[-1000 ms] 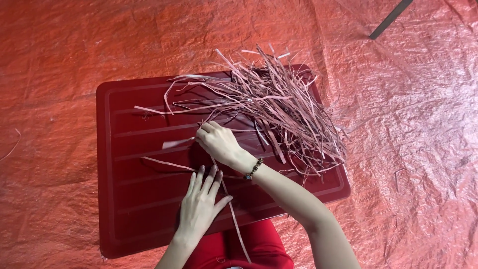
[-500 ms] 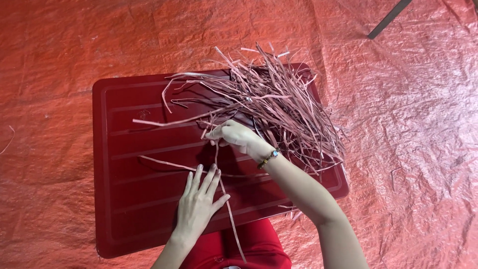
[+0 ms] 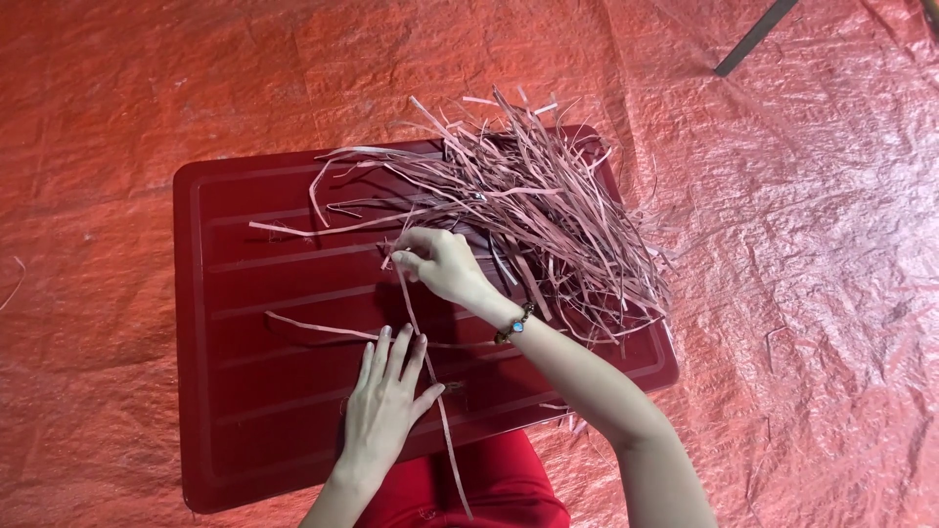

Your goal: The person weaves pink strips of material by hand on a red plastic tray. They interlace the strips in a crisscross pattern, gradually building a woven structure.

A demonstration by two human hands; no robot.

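A dark red ribbed plastic board (image 3: 254,391) lies across my lap. A heap of thin pale strips (image 3: 548,205) covers its far right part. My right hand (image 3: 440,262), with a beaded bracelet on the wrist, pinches one long strip (image 3: 430,376) near the heap's edge. That strip runs down toward me, off the near edge of the board. My left hand (image 3: 386,411) lies flat on the board with fingers spread, pressing on that strip. Another single strip (image 3: 313,328) lies crosswise just beyond its fingertips.
The board rests over my red-clad legs (image 3: 479,489). A crinkled red-orange tarp (image 3: 802,293) covers the ground all around. A dark metal leg (image 3: 753,37) slants at the top right. A loose strip (image 3: 12,284) lies on the tarp at the far left.
My right hand has lifted slightly and drawn the long strip up toward the heap. The left hand has stayed flat on the board. The view has shifted a little.
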